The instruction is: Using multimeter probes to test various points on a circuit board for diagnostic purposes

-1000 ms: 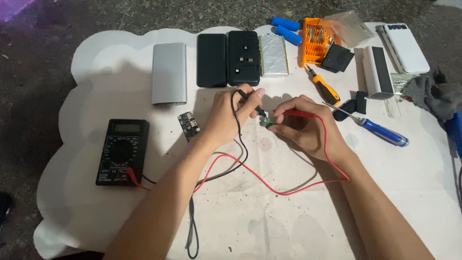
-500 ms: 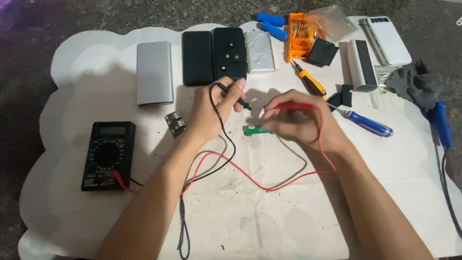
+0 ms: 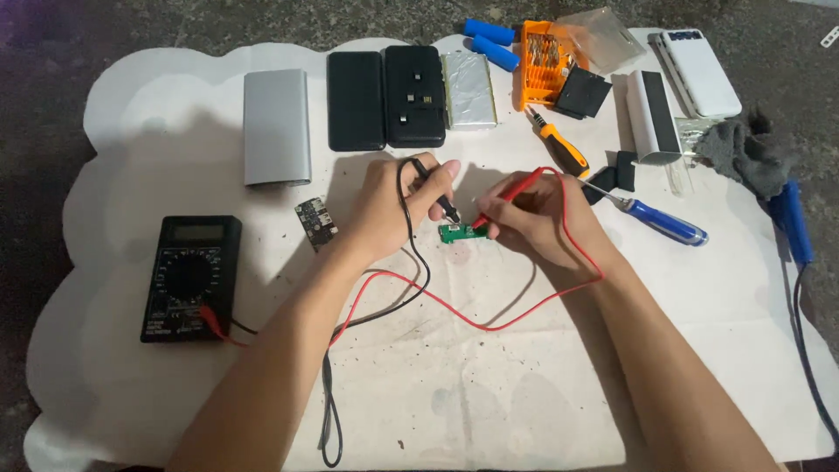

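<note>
My left hand (image 3: 393, 205) grips a black test probe (image 3: 440, 199) whose tip points down at a small green circuit board (image 3: 461, 233) lying on the white mat (image 3: 489, 385). My right hand (image 3: 537, 218) pinches a red test probe (image 3: 511, 194), its tip touching the right end of that board. Black and red leads (image 3: 411, 293) loop across the mat to a black multimeter (image 3: 190, 277) at the left.
A silver case (image 3: 276, 127), two black shells (image 3: 389, 98), a flat silver battery pouch (image 3: 469, 89) and blue cells (image 3: 491, 42) lie at the back. An orange bit holder (image 3: 546, 54), screwdrivers (image 3: 647, 216), white power banks (image 3: 699, 70), a grey rag (image 3: 743, 153) and a second small board (image 3: 313, 219) lie around.
The view has shifted, so everything sits lower and more to the left. The green board, hidden between my fingers a second ago, now lies exposed on the mat with both probe tips at it.
</note>
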